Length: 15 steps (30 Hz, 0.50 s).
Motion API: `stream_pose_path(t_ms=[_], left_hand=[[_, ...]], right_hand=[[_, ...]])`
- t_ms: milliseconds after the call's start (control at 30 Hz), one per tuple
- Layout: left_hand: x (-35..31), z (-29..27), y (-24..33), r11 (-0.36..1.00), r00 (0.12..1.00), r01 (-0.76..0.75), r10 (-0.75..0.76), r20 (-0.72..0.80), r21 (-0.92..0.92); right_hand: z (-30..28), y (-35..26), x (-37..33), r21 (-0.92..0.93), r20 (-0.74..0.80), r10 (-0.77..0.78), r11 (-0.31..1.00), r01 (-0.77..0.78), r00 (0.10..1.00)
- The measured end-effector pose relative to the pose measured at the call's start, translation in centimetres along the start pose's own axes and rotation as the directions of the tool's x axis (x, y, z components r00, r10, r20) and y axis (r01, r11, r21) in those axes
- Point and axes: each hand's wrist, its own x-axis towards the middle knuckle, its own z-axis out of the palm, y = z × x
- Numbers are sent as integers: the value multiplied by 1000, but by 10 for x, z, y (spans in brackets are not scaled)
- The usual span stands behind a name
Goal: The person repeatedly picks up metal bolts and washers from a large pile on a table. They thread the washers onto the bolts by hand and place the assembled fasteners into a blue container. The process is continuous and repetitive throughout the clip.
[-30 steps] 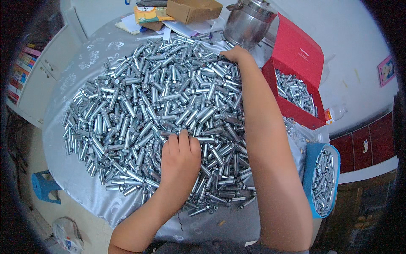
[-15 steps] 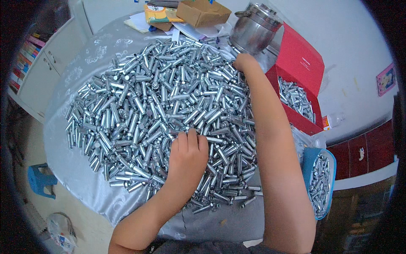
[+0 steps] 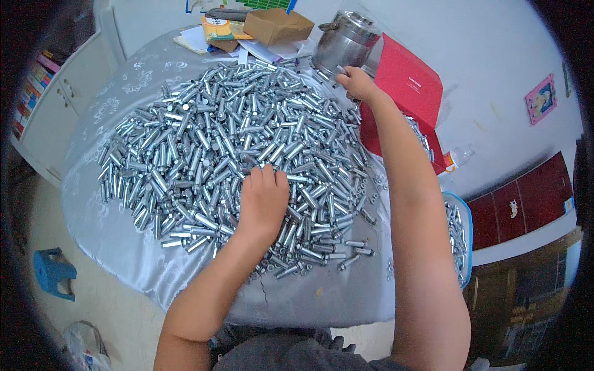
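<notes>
A wide heap of silver metal expansion bolts [image 3: 204, 142] covers most of the cloth-draped table. My left hand [image 3: 264, 201] rests palm down on its near middle, fingers together and curled in among the bolts. Its fingertips are hidden, so what they grip cannot be made out. At the far right of the heap, my right hand [image 3: 359, 85] is closed, with a silver expansion bolt [image 3: 341, 69] showing at its fingers. That hand is in front of a steel lidded pot [image 3: 346, 42] and beside an open red box [image 3: 408, 71], which has more bolts inside.
A blue-rimmed tub [image 3: 468, 247] of bolts stands beyond my right forearm. Loose nuts [image 3: 373, 185] lie along the heap's right edge. A cardboard box [image 3: 278, 26] and papers [image 3: 193, 40] sit at the back. A blue stool [image 3: 54, 273] stands on the floor at left.
My right hand has moved rightward past the pot, toward the red box, and a bolt now shows at its fingers. My left hand stays on the heap. The whole view has shifted slightly.
</notes>
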Motion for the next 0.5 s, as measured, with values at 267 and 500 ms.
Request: stream_pose_path(t_ms=[267, 500], left_hand=[[-3, 3, -2, 994, 989, -100, 103, -105, 39], [-11, 4, -15, 989, 979, -137, 143, -143, 46]], right_hand=[[-24, 6, -111, 173, -73, 36, 985, -23, 997], [12, 35, -217, 218, -299, 124, 974, -58, 946]])
